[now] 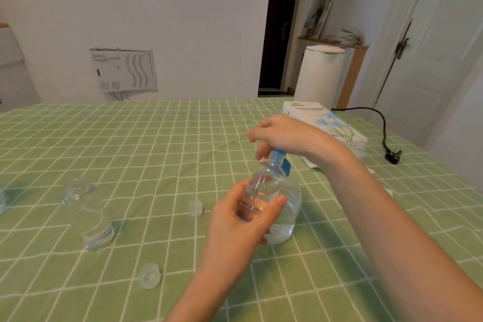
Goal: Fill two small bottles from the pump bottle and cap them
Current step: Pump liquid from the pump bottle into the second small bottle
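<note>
Head, left hand [241, 223] gripping small bottle [262, 187], right hand [286, 133] atop pump [279, 160]

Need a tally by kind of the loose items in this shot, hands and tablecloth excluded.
small clear plastic bottles: 2 (one in the left hand, one standing free)
clear pump bottle with blue pump head: 1
small clear caps: 2
white tissue paper box: 1
black power plug with cord: 1
Total: 7
The clear item cut off at the left edge is not counted.
</note>
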The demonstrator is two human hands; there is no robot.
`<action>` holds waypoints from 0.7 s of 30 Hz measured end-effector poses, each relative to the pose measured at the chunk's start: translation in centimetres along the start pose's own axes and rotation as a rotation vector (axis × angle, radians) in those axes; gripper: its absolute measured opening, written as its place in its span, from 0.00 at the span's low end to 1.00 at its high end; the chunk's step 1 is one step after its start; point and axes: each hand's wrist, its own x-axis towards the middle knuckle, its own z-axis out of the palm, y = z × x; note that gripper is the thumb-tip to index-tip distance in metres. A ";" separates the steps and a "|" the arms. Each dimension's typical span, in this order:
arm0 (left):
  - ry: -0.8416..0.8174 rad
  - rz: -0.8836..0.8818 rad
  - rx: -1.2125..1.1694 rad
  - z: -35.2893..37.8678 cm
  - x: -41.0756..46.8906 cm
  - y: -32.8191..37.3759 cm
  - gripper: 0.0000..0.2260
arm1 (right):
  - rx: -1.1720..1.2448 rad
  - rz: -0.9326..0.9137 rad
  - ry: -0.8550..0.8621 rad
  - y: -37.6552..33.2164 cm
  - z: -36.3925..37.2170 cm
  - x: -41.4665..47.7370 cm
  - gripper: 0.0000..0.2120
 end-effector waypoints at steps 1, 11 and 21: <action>-0.004 -0.003 -0.003 0.0 0.0 0.1 0.09 | -0.013 -0.024 0.019 -0.1 -0.3 0.0 0.19; -0.003 0.008 -0.010 0.0 -0.1 0.2 0.12 | -0.082 0.064 0.026 -0.5 -0.1 1.2 0.30; -0.009 0.023 0.003 0.0 0.0 0.0 0.14 | -0.077 0.122 -0.087 -0.2 0.5 1.6 0.20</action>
